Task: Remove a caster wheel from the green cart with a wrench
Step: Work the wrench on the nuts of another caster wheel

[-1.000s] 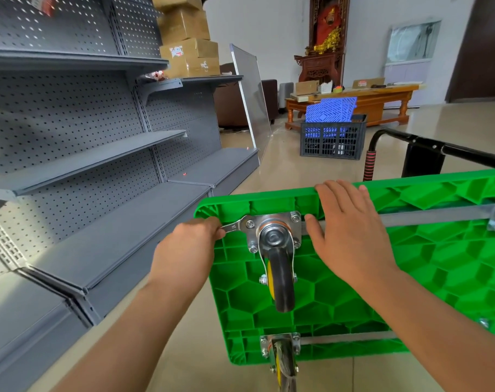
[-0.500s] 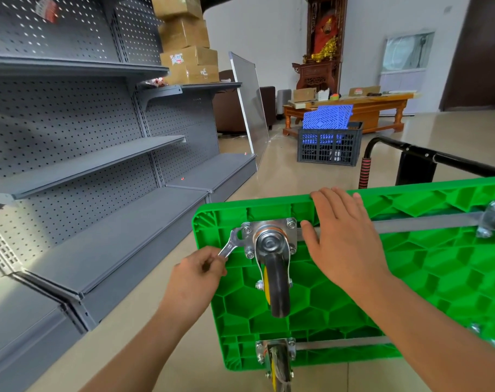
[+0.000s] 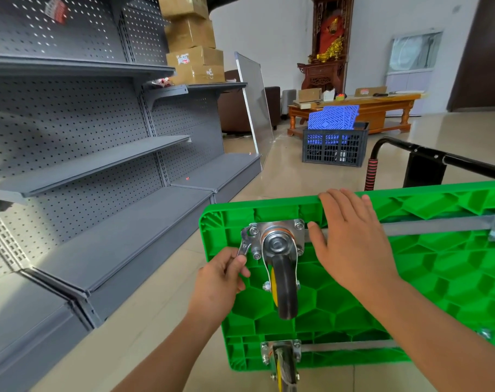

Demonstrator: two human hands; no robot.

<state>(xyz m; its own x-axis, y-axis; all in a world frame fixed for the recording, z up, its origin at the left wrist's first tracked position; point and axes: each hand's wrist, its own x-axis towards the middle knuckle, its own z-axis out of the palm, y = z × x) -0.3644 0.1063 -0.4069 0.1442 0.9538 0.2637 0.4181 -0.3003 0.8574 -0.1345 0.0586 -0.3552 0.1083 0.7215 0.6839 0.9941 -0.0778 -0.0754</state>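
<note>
Gripping the wrench (image 3: 245,244) beside the caster wheel (image 3: 283,290), left hand (image 3: 221,278); right hand (image 3: 351,241) fingers flat on green cart (image 3: 438,278) edge.

- Single view, head-worn wide-angle camera; looked forward and down over both forearms.
- Sat close over the green cart (image 3: 410,278), which was tipped on edge, underside facing the lens.
- Left hand (image 3: 218,281) and right hand (image 3: 354,250) filled the lower centre.
- Grey shelving (image 3: 99,165) ran along the left; the far room showed above.
</note>
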